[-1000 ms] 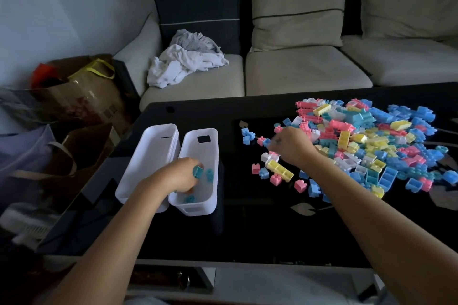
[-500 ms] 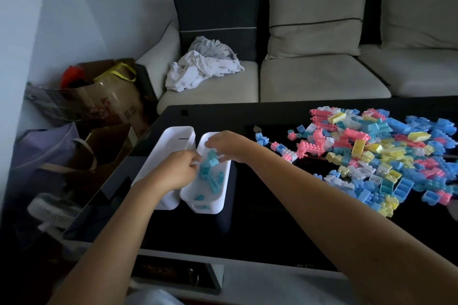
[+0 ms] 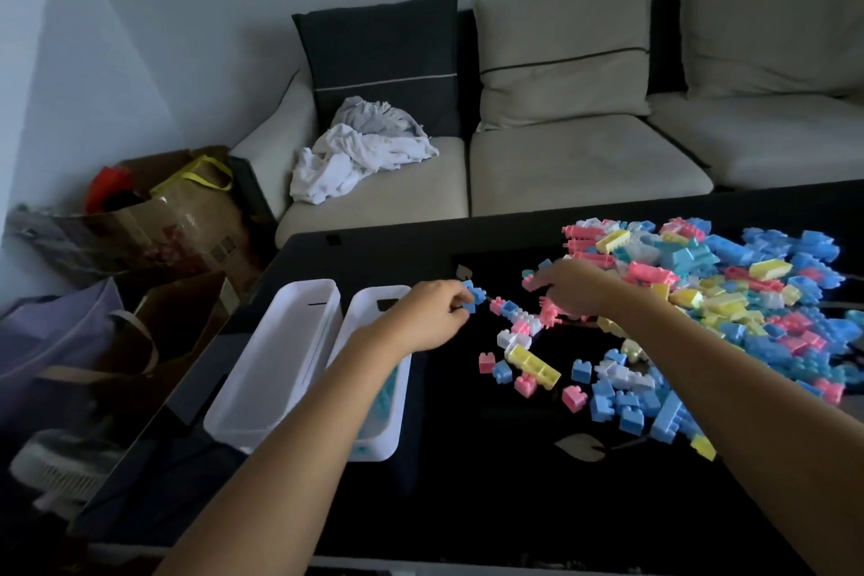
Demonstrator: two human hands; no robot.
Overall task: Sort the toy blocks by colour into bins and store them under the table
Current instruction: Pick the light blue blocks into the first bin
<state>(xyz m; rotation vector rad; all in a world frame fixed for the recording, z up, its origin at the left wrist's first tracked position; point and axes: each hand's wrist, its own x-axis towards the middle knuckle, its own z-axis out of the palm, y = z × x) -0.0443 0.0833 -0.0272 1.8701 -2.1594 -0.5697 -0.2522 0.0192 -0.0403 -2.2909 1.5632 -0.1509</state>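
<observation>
A big pile of blue, pink, yellow and white toy blocks (image 3: pixel 729 295) covers the right of the black table (image 3: pixel 467 505). Two white bins stand side by side at the table's left: the left bin (image 3: pixel 280 365) looks bare inside, the right bin (image 3: pixel 378 430) holds turquoise blocks, partly hidden by my forearm. My left hand (image 3: pixel 430 318) pinches blue blocks (image 3: pixel 472 297) just right of the bins. My right hand (image 3: pixel 570 290) reaches into the near edge of the pile, fingers curled over pink blocks (image 3: pixel 530 282); whether it holds one is unclear.
A beige sofa (image 3: pixel 584 164) with cushions and crumpled white laundry (image 3: pixel 360 159) stands behind the table. Paper and fabric bags (image 3: pixel 154 220) crowd the floor at the left, with a small fan (image 3: pixel 61 468) below them. Loose blocks lie scattered between my hands.
Both hands left the right bin and moved right. My left hand now pinches blue blocks off the table; my right hand has gone back to the pile's edge.
</observation>
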